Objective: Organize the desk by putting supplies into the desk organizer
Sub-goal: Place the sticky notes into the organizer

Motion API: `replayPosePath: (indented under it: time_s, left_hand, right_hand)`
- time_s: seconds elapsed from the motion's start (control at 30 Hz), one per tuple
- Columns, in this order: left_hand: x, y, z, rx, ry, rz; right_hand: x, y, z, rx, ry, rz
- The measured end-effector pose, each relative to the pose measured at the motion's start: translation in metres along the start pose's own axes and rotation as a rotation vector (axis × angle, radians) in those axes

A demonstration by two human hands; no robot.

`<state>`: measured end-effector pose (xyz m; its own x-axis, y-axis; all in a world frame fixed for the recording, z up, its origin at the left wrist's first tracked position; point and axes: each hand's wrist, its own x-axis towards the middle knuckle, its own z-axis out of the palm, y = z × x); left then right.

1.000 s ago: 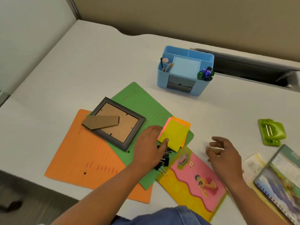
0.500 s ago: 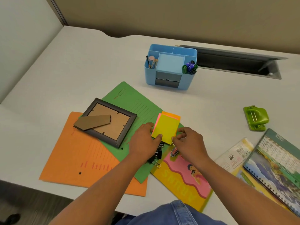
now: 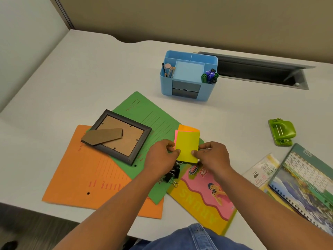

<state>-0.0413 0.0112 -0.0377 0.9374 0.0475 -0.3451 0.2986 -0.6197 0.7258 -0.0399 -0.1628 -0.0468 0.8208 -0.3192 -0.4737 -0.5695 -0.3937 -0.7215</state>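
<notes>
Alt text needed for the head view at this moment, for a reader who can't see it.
The left hand and right hand pinch a stack of sticky notes, yellow on top, over a green folder on a white desk. Farther back stands a blue organizer holding pens; binder clips lie under the hands.

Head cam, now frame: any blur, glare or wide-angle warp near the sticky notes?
Head view: sticky notes, left hand and right hand are sharp; head view lighting is soft and even, faint shadows, no glare on the desk; head view edges stretch, so the spiral calendar at the right edge looks smeared.
</notes>
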Motion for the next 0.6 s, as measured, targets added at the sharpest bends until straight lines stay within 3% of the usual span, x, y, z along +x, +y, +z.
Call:
replayPosePath:
  time_s: [0.27, 0.6]
  left_hand:
    - [-0.001, 0.007, -0.006, -0.079, 0.035, 0.010]
    - [0.009, 0.043, -0.027, -0.642, -0.183, -0.004]
  right_hand:
    - [-0.013, -0.007, -0.012, 0.146, -0.106, -0.039]
    - [-0.026, -0.040, -0.047, 0.253, -0.244, -0.178]
